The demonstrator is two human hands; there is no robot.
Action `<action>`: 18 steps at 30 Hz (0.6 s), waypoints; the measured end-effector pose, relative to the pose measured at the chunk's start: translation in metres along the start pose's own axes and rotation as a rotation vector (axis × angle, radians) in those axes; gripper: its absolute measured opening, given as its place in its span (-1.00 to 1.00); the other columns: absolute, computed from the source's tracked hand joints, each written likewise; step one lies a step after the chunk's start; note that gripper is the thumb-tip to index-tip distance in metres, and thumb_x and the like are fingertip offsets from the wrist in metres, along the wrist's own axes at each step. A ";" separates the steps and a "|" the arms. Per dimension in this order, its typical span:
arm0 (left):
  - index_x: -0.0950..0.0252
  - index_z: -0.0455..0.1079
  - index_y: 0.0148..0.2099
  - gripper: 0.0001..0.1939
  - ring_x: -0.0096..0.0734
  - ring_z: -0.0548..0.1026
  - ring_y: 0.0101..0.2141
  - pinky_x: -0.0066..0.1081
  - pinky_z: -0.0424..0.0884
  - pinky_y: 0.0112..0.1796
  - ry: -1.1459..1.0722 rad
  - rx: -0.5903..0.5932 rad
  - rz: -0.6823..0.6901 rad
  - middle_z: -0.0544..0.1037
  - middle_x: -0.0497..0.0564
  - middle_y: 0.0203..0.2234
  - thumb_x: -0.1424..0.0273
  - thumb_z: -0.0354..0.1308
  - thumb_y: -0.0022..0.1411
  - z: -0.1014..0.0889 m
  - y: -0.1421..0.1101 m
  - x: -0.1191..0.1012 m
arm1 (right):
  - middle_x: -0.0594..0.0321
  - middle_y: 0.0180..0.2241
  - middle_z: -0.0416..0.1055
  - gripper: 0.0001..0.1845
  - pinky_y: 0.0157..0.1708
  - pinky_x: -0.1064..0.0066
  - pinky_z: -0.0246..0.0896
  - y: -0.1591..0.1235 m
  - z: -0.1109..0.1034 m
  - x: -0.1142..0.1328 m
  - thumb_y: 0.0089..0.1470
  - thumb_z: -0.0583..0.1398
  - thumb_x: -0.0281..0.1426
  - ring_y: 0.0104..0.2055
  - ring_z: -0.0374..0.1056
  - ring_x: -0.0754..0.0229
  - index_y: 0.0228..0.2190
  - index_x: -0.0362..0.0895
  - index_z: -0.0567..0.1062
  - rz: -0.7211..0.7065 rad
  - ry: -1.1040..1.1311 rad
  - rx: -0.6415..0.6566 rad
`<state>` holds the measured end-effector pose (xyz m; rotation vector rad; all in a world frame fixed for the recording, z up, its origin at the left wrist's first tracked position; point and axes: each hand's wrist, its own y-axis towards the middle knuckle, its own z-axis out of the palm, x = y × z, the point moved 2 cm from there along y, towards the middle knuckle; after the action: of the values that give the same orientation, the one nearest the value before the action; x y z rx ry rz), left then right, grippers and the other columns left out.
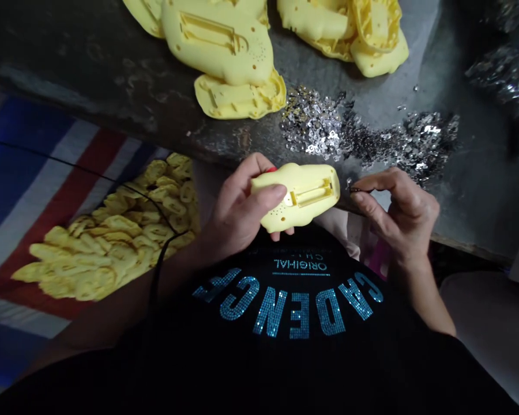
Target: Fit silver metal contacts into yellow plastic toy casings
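Casing (309,214), yellow and moulded, sits at the centre of the frame, its battery recess facing up, gripped in my left hand (242,207) with the thumb across one end. Just right of it, my right hand (398,207) pinches a small metal piece (349,183) between thumb and forefinger. Above my hands, shiny metal parts (320,124) lie heaped on the counter (90,69); more yellow casings (220,52) rest at top centre, and yellow pieces (112,230) pile up at left on a striped sheet (30,178).
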<state>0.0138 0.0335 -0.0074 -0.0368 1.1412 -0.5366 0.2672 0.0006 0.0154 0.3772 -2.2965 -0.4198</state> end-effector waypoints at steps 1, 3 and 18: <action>0.15 0.22 -0.07 -0.67 -0.32 0.62 -0.63 -0.54 0.38 -0.76 0.004 0.009 0.007 0.64 -0.17 -0.45 0.28 0.34 0.32 0.000 -0.002 -0.001 | 0.30 -0.25 0.66 -0.96 -0.20 0.19 0.42 0.003 0.000 0.005 0.36 0.37 -0.32 -0.24 0.57 0.11 -0.15 0.04 0.62 -0.015 0.028 0.010; 0.14 0.23 -0.06 -0.71 -0.31 0.64 -0.60 -0.54 0.42 -0.73 0.016 0.036 0.026 0.65 -0.15 -0.42 0.29 0.32 0.36 0.000 -0.005 -0.002 | 0.29 -0.25 0.65 -0.96 -0.21 0.18 0.45 0.009 0.000 0.011 0.37 0.36 -0.33 -0.24 0.57 0.11 -0.14 0.05 0.62 -0.048 0.025 0.030; 0.18 0.24 -0.07 -0.75 -0.33 0.64 -0.55 -0.53 0.47 -0.61 0.068 0.092 0.067 0.61 -0.10 -0.42 0.30 0.29 0.43 0.005 -0.014 -0.005 | 0.27 -0.17 0.65 -0.74 -0.14 0.15 0.47 0.009 -0.001 0.029 0.30 0.36 -0.54 -0.19 0.54 0.11 -0.06 0.02 0.58 -0.242 -0.204 0.039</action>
<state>0.0109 0.0221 0.0028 0.1000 1.1786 -0.5334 0.2475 -0.0027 0.0385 0.6631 -2.4687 -0.5571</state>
